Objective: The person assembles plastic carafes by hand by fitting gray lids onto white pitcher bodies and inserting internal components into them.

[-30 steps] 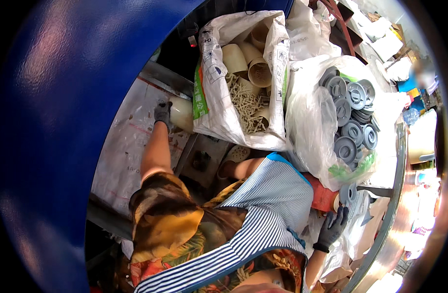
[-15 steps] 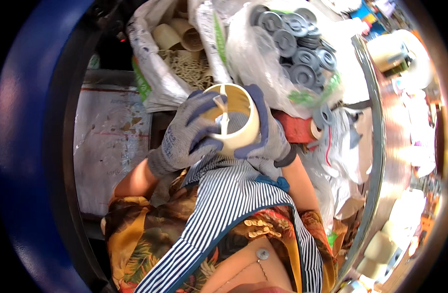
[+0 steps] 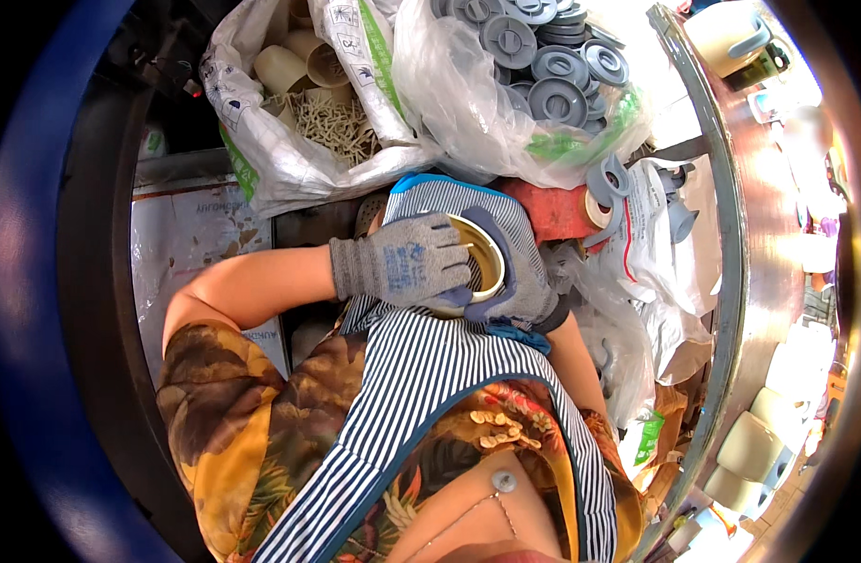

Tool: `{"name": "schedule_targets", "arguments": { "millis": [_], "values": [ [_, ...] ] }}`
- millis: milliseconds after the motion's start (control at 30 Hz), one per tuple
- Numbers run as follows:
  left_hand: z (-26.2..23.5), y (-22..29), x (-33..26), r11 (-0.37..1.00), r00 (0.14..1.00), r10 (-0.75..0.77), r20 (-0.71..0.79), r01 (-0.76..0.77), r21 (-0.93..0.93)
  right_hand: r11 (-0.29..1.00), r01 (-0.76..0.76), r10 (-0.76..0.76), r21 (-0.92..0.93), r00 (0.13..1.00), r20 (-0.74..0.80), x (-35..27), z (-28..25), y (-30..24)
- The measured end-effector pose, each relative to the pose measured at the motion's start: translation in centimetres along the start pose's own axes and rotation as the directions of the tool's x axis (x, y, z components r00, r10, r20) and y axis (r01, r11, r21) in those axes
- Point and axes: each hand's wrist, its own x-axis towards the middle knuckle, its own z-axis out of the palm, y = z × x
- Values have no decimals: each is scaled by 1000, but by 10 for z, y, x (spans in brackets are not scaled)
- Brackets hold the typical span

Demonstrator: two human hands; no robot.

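Observation:
A cream plastic cylinder (image 3: 491, 266) is held low against my striped apron, its open rim facing up. My right hand (image 3: 529, 286), in a grey and blue knitted glove, wraps around its right side. From the left, my left hand (image 3: 416, 261), gloved alike, closes on the rim, with fingers over the opening and the thumb low on the near side. A small pale tip shows by the left fingertips; whether it belongs to the cylinder or is a separate sliver, I cannot tell. The left hand covers much of the opening.
Ahead stands a white woven sack (image 3: 271, 178) with cream cups (image 3: 290, 70) and thin cream plastic scraps (image 3: 341, 127). Beside it, a clear plastic bag (image 3: 487, 127) holds several grey round lids (image 3: 557, 101). A red object (image 3: 552, 208) and a metal-edged bench (image 3: 731, 244) lie right.
The cylinder has come closer to my body and tilted. My left hand has shifted from its left side to over the rim. The crossbar seen inside before is out of sight.

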Motion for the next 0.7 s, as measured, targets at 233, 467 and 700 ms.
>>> {"name": "schedule_targets", "arguments": {
  "millis": [233,467,700],
  "values": [
    [-13,3,13,995,996,-73,-51,69,-75,992,2,-11,-124,998,-66,4,0,-1],
    [-20,25,8,967,864,-224,451,256,-10,947,-31,33,-319,999,0,7,3,-11],
    [-62,-7,-24,939,853,-19,-521,194,284,973,12,30,230,983,-181,12,14,-9]
  ]
}}
